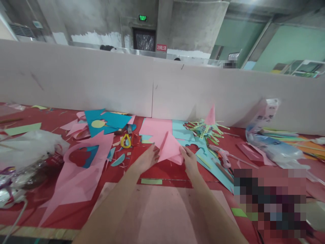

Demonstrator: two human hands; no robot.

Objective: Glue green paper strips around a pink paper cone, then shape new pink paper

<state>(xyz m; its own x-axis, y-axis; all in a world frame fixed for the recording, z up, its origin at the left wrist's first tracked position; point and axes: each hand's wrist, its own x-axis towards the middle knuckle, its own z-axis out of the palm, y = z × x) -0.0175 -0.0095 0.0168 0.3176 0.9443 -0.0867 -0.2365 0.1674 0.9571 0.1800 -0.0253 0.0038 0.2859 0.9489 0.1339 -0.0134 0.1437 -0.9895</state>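
Note:
A pink paper cone (169, 147), its tip pointing up, stands between my hands over the red table. My right hand (190, 160) pinches the cone's right lower edge, thumb in front. My left hand (147, 160) is at its left lower edge, fingers curled against the paper and partly hidden behind it. Behind the cone lie a flat pink sheet (156, 126) and a light blue sheet (183, 130). Just below my hands rests a small green strip (151, 181), near a large pale pink board (162, 213).
Yellow-handled scissors (125, 141) and cut pink paper (95, 179) lie left, beside clear plastic bags (38, 145). At right are a glue gun (223, 157), a green strip figure with pink cone hat (210, 117) and a plastic packet (274, 145). A white partition (101, 79) stands behind.

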